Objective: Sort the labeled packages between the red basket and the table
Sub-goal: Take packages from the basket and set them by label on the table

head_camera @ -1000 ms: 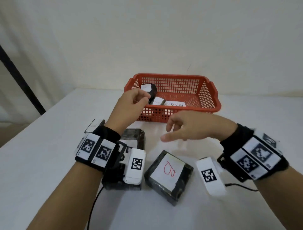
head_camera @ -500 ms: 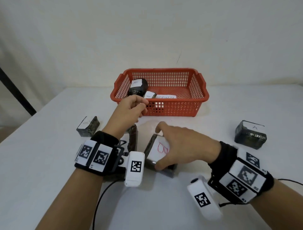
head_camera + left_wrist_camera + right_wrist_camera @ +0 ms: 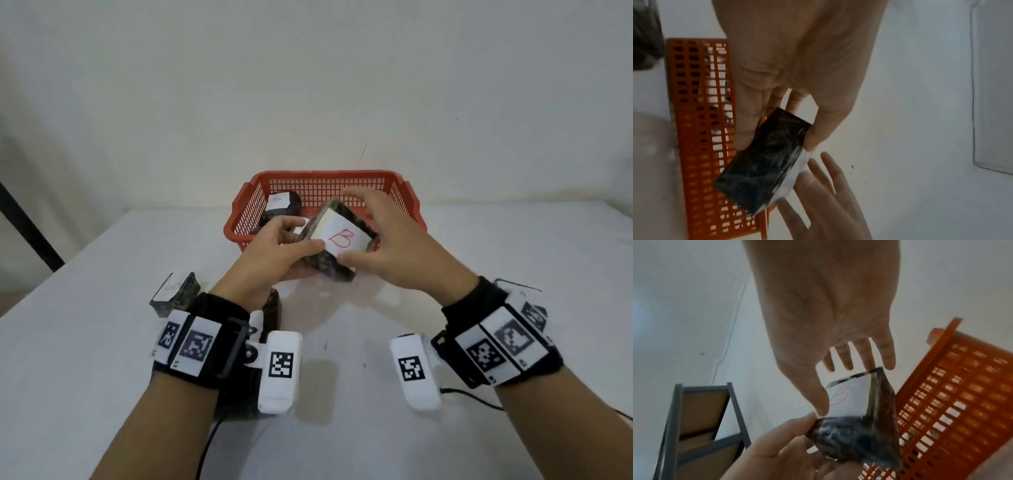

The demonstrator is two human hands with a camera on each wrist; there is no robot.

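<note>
A dark wrapped package with a white label bearing a red B (image 3: 337,236) is held tilted in the air, just in front of the red basket (image 3: 325,174). My left hand (image 3: 301,253) grips its left end, thumb on top and fingers underneath, as the left wrist view shows (image 3: 764,162). My right hand (image 3: 363,226) hovers over it with straight, spread fingers; only the thumb touches the label's near corner (image 3: 853,426). Inside the basket lies another dark package with a white label (image 3: 281,205).
A labeled package (image 3: 174,291) sits on the white table at the left, and another (image 3: 272,308) is half hidden behind my left wrist. A package corner (image 3: 517,286) peeks out behind my right wrist. A black cable (image 3: 479,401) trails right. A grey shelf (image 3: 701,418) stands beyond.
The B package has left the table and risen toward the basket. My left hand has taken hold of it, and my right hand's fingers have spread off it.
</note>
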